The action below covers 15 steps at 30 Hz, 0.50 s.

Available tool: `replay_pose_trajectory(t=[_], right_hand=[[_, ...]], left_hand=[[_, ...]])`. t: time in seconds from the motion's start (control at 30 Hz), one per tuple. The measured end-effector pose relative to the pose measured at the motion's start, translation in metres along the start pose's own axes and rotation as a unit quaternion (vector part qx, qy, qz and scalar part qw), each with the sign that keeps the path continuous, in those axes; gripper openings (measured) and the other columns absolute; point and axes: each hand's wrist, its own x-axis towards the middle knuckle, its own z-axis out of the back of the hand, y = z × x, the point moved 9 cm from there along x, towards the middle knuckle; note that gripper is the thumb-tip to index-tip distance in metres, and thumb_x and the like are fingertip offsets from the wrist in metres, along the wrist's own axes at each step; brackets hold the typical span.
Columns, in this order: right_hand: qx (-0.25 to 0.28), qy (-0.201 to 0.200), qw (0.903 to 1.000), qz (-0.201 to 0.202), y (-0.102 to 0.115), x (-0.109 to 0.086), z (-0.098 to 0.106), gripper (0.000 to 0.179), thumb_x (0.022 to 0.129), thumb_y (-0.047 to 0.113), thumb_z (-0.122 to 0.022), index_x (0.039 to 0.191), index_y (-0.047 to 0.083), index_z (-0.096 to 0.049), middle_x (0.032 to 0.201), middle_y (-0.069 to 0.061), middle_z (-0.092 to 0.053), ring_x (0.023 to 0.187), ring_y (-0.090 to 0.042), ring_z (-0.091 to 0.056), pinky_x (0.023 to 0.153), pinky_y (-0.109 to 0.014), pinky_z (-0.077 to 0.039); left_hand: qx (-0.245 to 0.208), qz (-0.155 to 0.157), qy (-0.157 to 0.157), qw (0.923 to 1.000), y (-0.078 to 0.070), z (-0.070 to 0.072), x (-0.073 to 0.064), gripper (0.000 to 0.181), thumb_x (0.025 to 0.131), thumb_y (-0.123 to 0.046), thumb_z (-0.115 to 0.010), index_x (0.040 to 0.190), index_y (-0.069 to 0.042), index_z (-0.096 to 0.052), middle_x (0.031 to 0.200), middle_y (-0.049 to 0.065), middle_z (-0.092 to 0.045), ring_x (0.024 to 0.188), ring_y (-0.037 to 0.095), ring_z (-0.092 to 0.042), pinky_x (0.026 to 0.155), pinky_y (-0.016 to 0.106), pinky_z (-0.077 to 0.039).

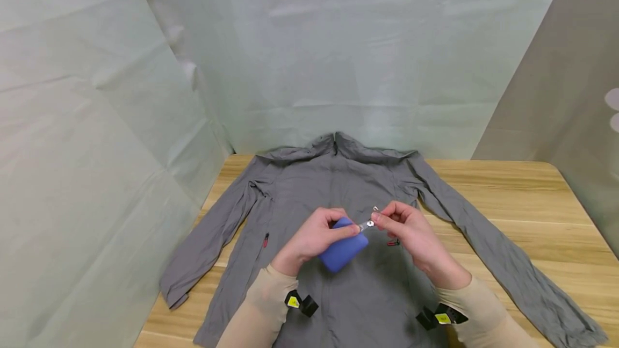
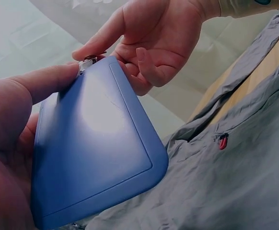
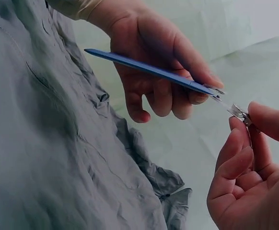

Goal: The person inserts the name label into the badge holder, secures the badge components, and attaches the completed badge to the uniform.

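A flat blue badge holder [image 1: 344, 253] with rounded corners is gripped by my left hand [image 1: 316, 232], thumb on top near its upper edge. From that edge a short clear strap [image 3: 226, 108] runs to a small metal clip [image 3: 241, 115]. My right hand [image 1: 413, 235] pinches the clip between thumb and forefinger. In the right wrist view the holder shows edge-on. Both hands are above a grey jacket [image 1: 314, 192], which lies spread out with its collar at the far side.
The jacket covers much of a wooden table [image 1: 512, 192], its sleeves spread to both sides. Red zipper pulls [image 1: 265, 240] show on its front. Pale sheeting [image 1: 338, 58] hangs behind the table and along the left. Each wrist wears a small black camera.
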Motion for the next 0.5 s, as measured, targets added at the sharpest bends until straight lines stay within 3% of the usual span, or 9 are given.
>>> replay_pose_trajectory(t=[0.5], right_hand=[[-0.002,0.003,1.0000,-0.002,-0.0012,0.0004,0.0010,0.017,0.102,0.015,-0.075,0.090,0.008,-0.064,0.080,0.003,-0.066,0.066,-0.010,-0.049,0.061,-0.030,-0.053]], left_hand=[[-0.004,0.010,-0.007,0.9999,0.0029,-0.0006,-0.0009,0.015,0.099,-0.024,-0.079,0.100,-0.011,-0.086,0.086,0.004,-0.072,0.073,0.017,-0.059,0.068,0.029,-0.048]])
